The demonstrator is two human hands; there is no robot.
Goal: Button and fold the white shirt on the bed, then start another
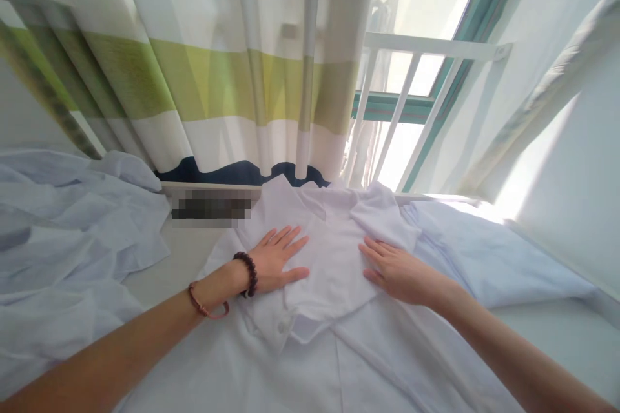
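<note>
A white collared garment [332, 258], probably a shirt or coat, lies spread in front of me, with its collar toward me and a button near its lower left. My left hand [278, 261] rests flat on its left side, fingers spread. On that wrist are a dark bead bracelet [250, 274] and a thin reddish band [196, 300]. Flat on the right side of the cloth lies my right hand [390, 268], fingers stretched out and close together. Neither hand grips the fabric. More of the white cloth runs down toward the bottom edge of the view.
Crumpled white cloth [53, 206] is heaped at the left. A folded pale cloth [498, 251] lies at the right. Behind the surface hang a striped curtain [213, 84] and a white railing [436, 46], with a green-framed window [402, 106] beyond.
</note>
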